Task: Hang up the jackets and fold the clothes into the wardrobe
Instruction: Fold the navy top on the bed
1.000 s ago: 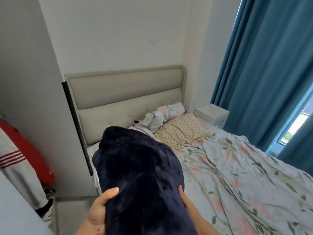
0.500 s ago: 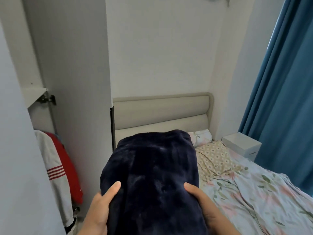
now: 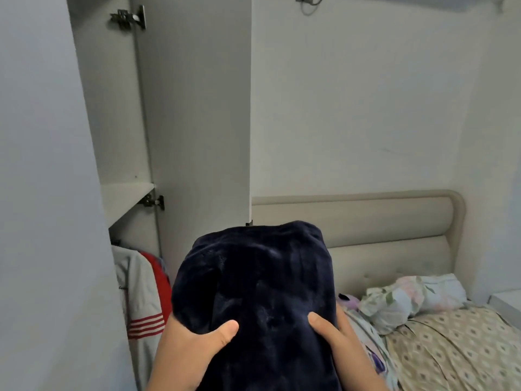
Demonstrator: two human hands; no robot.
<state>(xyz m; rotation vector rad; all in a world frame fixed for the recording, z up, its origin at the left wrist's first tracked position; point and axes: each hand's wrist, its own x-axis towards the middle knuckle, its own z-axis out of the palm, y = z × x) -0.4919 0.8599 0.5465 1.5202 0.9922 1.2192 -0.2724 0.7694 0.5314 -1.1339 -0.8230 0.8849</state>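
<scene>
A folded dark navy fleece garment [image 3: 259,292] fills the lower middle of the head view, held up in front of me. My left hand [image 3: 194,348] grips its left side with the thumb on top. My right hand [image 3: 335,337] grips its right side the same way. To the left stands the white wardrobe [image 3: 112,122] with its door [image 3: 194,108] swung open. Inside it, a shelf [image 3: 124,196] sits above a hanging grey and red jacket [image 3: 143,303] with red stripes.
A near white door panel [image 3: 42,193] fills the left edge. A bed with a beige padded headboard [image 3: 380,227], a patterned pillow [image 3: 456,345] and a bundled floral cloth [image 3: 406,300] lies to the right. A white nightstand [image 3: 507,303] is at the far right.
The view has swung left and upward from the bed toward the open wardrobe. Both hands keep the same hold on the navy garment, which now sits nearer the wardrobe opening.
</scene>
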